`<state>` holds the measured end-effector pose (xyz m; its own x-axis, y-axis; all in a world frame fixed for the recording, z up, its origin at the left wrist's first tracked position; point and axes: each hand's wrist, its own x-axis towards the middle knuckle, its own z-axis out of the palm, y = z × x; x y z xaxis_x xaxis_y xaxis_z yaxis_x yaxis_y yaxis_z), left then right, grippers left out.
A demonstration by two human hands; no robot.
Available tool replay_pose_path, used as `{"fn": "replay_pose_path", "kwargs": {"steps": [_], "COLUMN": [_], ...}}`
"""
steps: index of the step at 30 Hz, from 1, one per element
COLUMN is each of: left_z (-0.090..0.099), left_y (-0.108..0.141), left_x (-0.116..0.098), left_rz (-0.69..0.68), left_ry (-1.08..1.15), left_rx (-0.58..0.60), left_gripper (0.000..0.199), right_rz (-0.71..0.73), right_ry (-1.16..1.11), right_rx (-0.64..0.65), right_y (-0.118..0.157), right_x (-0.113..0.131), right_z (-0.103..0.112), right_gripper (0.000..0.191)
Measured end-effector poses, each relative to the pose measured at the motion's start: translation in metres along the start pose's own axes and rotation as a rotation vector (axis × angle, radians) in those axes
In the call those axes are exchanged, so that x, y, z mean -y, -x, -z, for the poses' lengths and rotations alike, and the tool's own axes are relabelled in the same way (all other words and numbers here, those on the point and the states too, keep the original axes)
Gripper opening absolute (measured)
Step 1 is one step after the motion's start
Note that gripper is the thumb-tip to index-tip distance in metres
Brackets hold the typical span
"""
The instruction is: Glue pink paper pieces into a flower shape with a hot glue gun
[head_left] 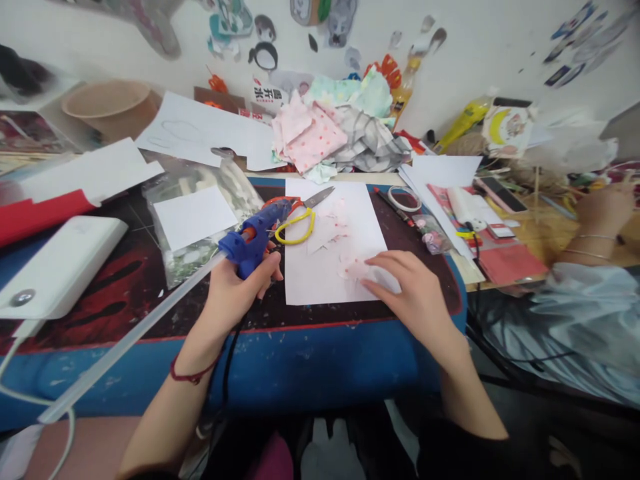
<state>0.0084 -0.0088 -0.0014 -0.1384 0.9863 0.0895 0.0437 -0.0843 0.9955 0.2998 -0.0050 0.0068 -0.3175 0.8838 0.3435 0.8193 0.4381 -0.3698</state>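
Observation:
My left hand (243,287) is wrapped round a blue glue gun (253,237), with a long translucent glue stick (135,340) sticking out of its back toward the lower left. A white sheet of paper (320,283) lies on the dark mat in front of me. Over the sheet's lower right part, my right hand (400,280) pinches a small pale fabric piece with pink dots (355,269) between thumb and fingers. Scissors (319,197) with orange handles and a yellow-handled pair (300,239) rest at the sheet's upper left, beside the gun's nozzle.
Crumpled fabric (313,133) is heaped at the back. A plastic bag (200,213) and a white power bank (65,267) lie left. Right are a white ring (404,199), a red booklet (510,260) and another person's arm (593,233). A black cable (231,360) hangs over the front edge.

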Motion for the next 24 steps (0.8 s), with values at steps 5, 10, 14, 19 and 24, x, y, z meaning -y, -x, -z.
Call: {"fn": "replay_pose_path", "kwargs": {"steps": [5, 10, 14, 19, 24], "left_z": [0.0, -0.001, -0.001, 0.0, 0.0], "left_y": [0.0, 0.0, 0.0, 0.001, 0.0], "left_x": [0.002, 0.0, -0.001, 0.0, 0.001], "left_rz": [0.011, 0.008, 0.022, 0.025, 0.028], "left_ry": [0.003, 0.013, 0.014, 0.012, 0.001], "left_rx": [0.001, -0.008, -0.011, -0.012, 0.002], "left_gripper": [0.012, 0.012, 0.015, 0.015, 0.014], "right_rz": [0.153, 0.158, 0.143, 0.128, 0.187], "right_ry": [-0.015, -0.01, -0.046, -0.088, -0.053], "right_rx": [0.127, 0.133, 0.145, 0.151, 0.184], "right_y": [0.004, 0.003, 0.002, 0.0, -0.002], "right_x": [0.002, 0.001, 0.0, -0.003, -0.007], "right_z": [-0.01, -0.013, -0.011, -0.01, -0.009], "right_gripper": [0.029, 0.023, 0.02, 0.02, 0.026]}}
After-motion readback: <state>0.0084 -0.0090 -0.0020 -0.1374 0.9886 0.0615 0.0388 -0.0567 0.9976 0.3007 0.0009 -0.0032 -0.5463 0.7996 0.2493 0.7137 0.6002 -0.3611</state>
